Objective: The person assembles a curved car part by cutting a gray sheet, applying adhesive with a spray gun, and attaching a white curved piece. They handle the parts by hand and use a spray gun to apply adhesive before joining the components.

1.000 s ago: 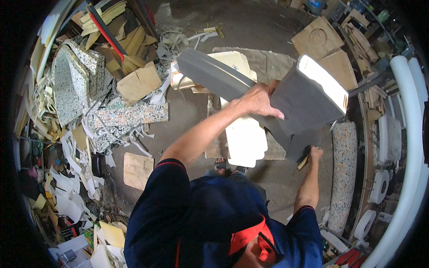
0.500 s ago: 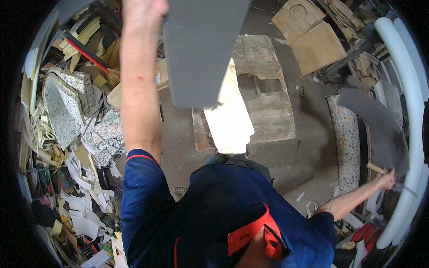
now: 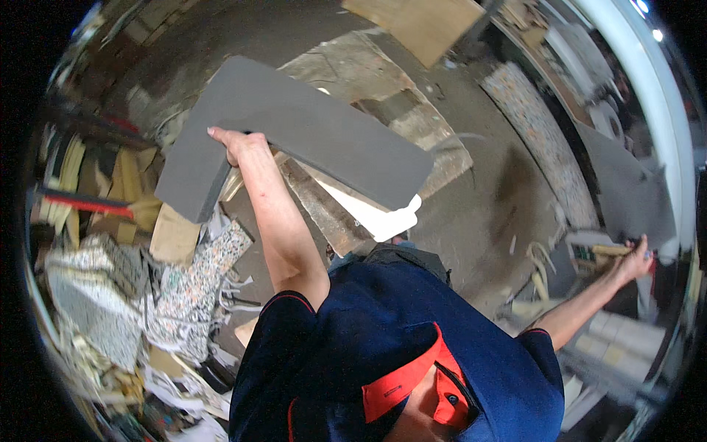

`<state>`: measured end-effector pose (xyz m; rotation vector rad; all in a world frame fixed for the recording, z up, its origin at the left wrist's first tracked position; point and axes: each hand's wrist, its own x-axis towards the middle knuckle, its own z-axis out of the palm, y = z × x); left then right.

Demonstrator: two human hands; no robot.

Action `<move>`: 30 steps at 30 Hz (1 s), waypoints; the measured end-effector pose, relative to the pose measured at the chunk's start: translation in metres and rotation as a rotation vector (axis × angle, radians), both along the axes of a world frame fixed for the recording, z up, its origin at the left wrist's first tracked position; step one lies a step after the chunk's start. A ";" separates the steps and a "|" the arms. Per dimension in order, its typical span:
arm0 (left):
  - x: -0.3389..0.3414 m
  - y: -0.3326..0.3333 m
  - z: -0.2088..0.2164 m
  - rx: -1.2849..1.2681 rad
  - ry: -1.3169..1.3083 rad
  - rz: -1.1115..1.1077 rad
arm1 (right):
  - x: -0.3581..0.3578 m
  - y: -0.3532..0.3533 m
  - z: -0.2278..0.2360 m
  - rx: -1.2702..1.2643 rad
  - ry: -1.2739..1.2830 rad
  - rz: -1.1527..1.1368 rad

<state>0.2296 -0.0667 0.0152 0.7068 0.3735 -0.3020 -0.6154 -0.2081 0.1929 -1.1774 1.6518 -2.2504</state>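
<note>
My left hand (image 3: pixel 241 145) grips a thick dark grey foam piece (image 3: pixel 317 121) at its inner corner. The piece is L-shaped with rounded corners, and I hold it raised over the boards on the floor. Out to the right, my right hand (image 3: pixel 635 259) is closed around a tan-handled tool (image 3: pixel 610 250), whose working end I cannot make out. A thin curved grey foam offcut (image 3: pixel 633 188) rises from the same hand. Below the foam piece, white flat templates (image 3: pixel 389 222) rest on a worn wooden board (image 3: pixel 442 158), partly hidden.
Speckled foam scraps (image 3: pixel 195 295) and pale offcuts pile up at left. A speckled foam roll (image 3: pixel 541 132) lies on the right, beside a shelf with long pale blue rolls (image 3: pixel 666 110). A plywood sheet (image 3: pixel 420 26) is at the far side.
My left hand has brought the foam piece down and nearer, turning it so its L-shape shows. My right hand has risen slightly with the offcut and tool. The view has turned.
</note>
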 end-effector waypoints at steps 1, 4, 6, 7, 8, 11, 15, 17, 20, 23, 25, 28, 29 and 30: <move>0.003 0.001 -0.013 0.030 0.060 -0.044 | 0.013 0.029 -0.002 0.030 0.036 0.016; 0.004 0.012 -0.028 0.166 0.259 -0.220 | 0.049 0.109 -0.004 0.117 0.053 -0.007; -0.001 0.026 -0.019 0.279 0.377 -0.337 | 0.065 0.158 -0.002 0.141 0.048 0.021; -0.005 0.035 -0.010 0.332 0.413 -0.382 | 0.073 0.178 -0.001 0.164 0.048 -0.025; -0.010 0.046 -0.001 0.380 0.416 -0.412 | 0.079 0.197 0.000 0.175 0.023 -0.058; -0.039 0.072 0.022 0.478 0.194 -0.549 | 0.087 0.251 -0.003 0.231 -0.037 -0.151; -0.124 0.081 0.026 0.877 -1.031 -0.648 | 0.090 0.294 -0.028 0.253 -0.081 -0.126; -0.164 0.048 0.027 0.924 -1.598 -0.701 | 0.096 0.298 -0.049 0.241 -0.130 -0.100; -0.231 -0.014 0.023 1.156 -1.939 -0.975 | 0.101 0.308 -0.072 0.297 -0.220 -0.053; -0.264 -0.064 0.024 1.463 -1.876 -1.467 | 0.097 0.339 -0.089 0.321 -0.196 -0.037; -0.273 -0.086 0.019 1.486 -1.928 -1.487 | 0.086 0.367 -0.104 0.332 -0.207 -0.057; -0.280 -0.125 0.006 1.520 -1.946 -1.670 | 0.066 0.413 -0.132 0.366 -0.330 -0.138; -0.283 -0.133 -0.001 1.586 -1.966 -1.614 | 0.062 0.427 -0.142 0.358 -0.392 -0.177; -0.286 -0.142 -0.006 1.433 -1.866 -1.710 | 0.060 0.441 -0.150 0.367 -0.394 -0.175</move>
